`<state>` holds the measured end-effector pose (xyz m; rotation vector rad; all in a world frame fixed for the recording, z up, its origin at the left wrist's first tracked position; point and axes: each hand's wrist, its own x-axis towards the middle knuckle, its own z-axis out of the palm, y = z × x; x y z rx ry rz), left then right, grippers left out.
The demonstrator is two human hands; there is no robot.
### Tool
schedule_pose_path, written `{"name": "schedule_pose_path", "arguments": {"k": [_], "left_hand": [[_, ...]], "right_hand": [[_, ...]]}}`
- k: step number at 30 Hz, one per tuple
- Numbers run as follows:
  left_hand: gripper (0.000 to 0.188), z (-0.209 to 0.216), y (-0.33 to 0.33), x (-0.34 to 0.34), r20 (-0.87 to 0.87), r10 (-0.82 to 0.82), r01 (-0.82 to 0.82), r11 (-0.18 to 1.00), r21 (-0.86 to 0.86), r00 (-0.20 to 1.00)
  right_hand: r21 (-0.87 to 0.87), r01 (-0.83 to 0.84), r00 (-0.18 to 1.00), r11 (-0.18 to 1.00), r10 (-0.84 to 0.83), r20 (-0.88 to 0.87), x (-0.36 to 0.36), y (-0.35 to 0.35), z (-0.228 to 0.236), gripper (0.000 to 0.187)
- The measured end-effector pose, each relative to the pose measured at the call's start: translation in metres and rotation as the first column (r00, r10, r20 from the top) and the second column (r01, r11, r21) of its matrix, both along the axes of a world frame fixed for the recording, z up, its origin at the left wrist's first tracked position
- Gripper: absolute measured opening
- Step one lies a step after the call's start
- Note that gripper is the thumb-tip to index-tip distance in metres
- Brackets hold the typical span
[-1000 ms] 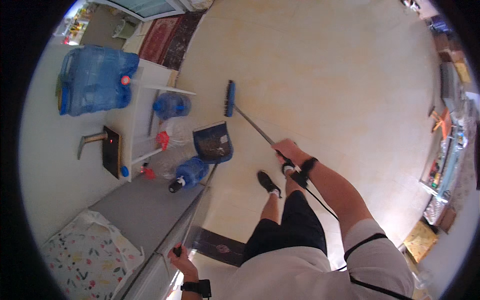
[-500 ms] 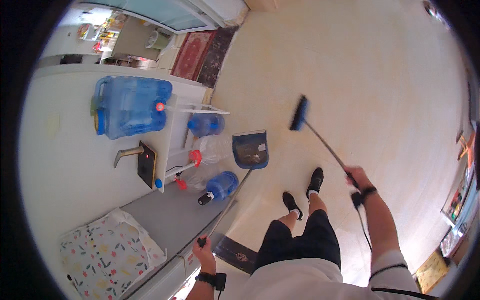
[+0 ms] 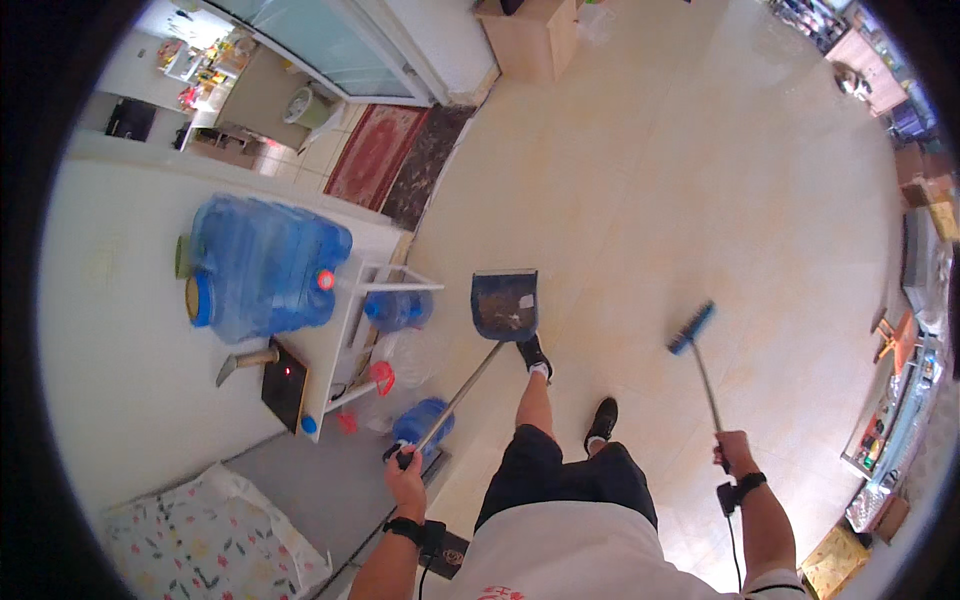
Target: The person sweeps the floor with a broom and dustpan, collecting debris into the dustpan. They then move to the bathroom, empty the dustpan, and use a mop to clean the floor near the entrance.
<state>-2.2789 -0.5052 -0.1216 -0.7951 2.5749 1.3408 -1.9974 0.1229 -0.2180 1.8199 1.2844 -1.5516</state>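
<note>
A long-handled dustpan [image 3: 505, 306] hangs in front of me, with some debris and a pale scrap in its dark blue pan. The end of its pole is gripped by my left hand [image 3: 406, 484], at the lower left. On the right, my right hand [image 3: 738, 454] is closed round the handle of a broom [image 3: 692, 328], whose blue head with dark bristles points up and away from me. Whether the broom head touches the floor I cannot tell. Both wrists carry black straps with small boxes and cables.
Left of me stands a white shelf [image 3: 338, 385] with large blue water jugs [image 3: 262, 268] and a tap unit. A patterned cloth [image 3: 220, 540] covers something at the lower left. A doorway with a red mat [image 3: 378, 155] lies beyond. Shelving and boxes [image 3: 925, 180] line the right side.
The broom has swung right and nearer to me, and my right hand has lowered. My feet have stepped, the left one now forward beside the dustpan. The view has shifted ahead.
</note>
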Motion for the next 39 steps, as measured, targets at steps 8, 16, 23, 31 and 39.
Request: {"name": "schedule_pose_path", "arguments": {"k": [8,16,23,31,39], "left_hand": [[0.011,0.013,-0.005,-0.095,0.045,-0.068,0.071,0.995,-0.071,0.997],[0.014,0.040,0.037,-0.161,0.055,0.056,-0.050,0.993,-0.102,0.997],[0.050,0.049,0.104,-0.233,0.398,0.032,0.016,0.993,-0.117,0.917],[0.015,0.026,0.189,-0.314,0.102,0.137,-0.135,0.990,-0.031,0.985],[0.017,0.024,0.299,-0.471,0.194,-0.178,0.206,0.969,-0.134,0.965]], "right_hand": [[-0.022,-0.473,0.790,0.881,0.413,-0.452,-0.363,-0.092,-0.037,0.038],[-0.167,-0.534,0.678,0.829,0.302,-0.670,-0.696,-0.153,-0.128,0.031],[-0.440,-0.238,0.885,0.866,0.007,-0.466,-0.869,-0.107,-0.176,0.019],[-0.289,-0.134,0.903,0.948,-0.004,-0.430,-0.764,0.158,-0.155,0.025],[-0.046,0.351,0.936,0.935,-0.351,0.007,-0.477,0.363,-0.038,0.022]]}}
